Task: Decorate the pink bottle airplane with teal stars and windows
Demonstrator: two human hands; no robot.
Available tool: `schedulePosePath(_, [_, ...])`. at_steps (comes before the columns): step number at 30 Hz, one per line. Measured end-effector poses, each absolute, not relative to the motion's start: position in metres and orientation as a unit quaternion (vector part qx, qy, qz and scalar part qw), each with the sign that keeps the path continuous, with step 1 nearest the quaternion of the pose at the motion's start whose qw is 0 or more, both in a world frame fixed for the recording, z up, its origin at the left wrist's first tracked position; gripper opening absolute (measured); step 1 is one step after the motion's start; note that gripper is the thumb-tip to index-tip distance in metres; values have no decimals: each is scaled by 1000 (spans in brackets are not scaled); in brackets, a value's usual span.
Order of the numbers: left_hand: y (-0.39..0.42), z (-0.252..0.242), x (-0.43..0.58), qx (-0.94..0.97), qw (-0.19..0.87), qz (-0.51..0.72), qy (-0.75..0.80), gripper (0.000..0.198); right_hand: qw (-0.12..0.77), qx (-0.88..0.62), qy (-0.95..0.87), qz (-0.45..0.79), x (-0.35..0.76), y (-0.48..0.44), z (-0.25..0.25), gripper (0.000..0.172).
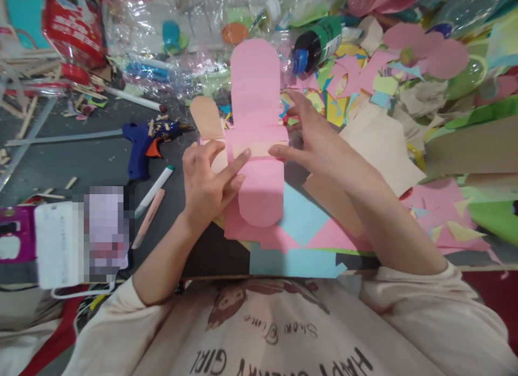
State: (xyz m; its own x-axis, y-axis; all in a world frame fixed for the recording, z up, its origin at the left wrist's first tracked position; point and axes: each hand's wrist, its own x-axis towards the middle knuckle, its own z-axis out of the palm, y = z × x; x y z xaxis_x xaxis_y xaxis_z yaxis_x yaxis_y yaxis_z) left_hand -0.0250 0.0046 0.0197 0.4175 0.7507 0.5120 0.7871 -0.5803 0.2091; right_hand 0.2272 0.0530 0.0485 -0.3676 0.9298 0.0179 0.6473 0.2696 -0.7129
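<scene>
A long pink paper piece with rounded ends (256,84) lies upright in front of me, with a pale cream strip (261,150) across its middle. The index fingertip of my left hand (210,173) presses on that strip, while its other fingers bend over a tan and cream paper shape (207,117) beside the pink piece. At the right edge, my right hand (319,130) rests its thumb on the strip's end; its fingers are spread apart, near the pink edge. Under the pink piece are sheets of pink and light blue paper (301,214).
To the left lie a blue glue gun (140,149), two markers (154,191) and a phone (106,227). Plastic bottles, including a dark one with a blue cap (318,44), stretch along the back. Paper scraps and beige sheets (378,141) cover the right side.
</scene>
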Motion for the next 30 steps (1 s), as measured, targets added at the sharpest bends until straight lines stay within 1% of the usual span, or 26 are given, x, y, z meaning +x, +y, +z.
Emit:
schedulePosePath(5, [4, 19, -23, -836, 8, -288, -467, 39, 217, -514, -772, 304, 230, 54, 46, 79])
schedulePosePath(9, [2, 20, -20, -817, -57, -301, -489, 41, 226, -512, -774, 296, 228, 56, 40, 74])
schedulePosePath(11, [2, 20, -17, -816, -79, -292, -492, 42, 240, -517, -771, 285, 224, 55, 38, 75])
schedulePosePath(15, [2, 18, -16, -831, -52, -281, -478, 44, 259, -525, -768, 262, 218, 53, 32, 83])
schedulePosePath(19, [3, 19, -24, -821, -64, -300, -482, 40, 272, -506, -769, 279, 227, 57, 27, 78])
schedulePosePath(23, [3, 20, -30, -823, -65, -326, -460, 43, 271, -480, -769, 323, 239, 62, 28, 74])
schedulePosePath(27, [4, 19, -24, -817, -63, -359, -446, 49, 286, -469, -765, 335, 242, 65, 33, 77])
schedulePosePath(30, [6, 25, -23, -815, -34, -394, -423, 49, 302, -476, -762, 320, 239, 66, 36, 79])
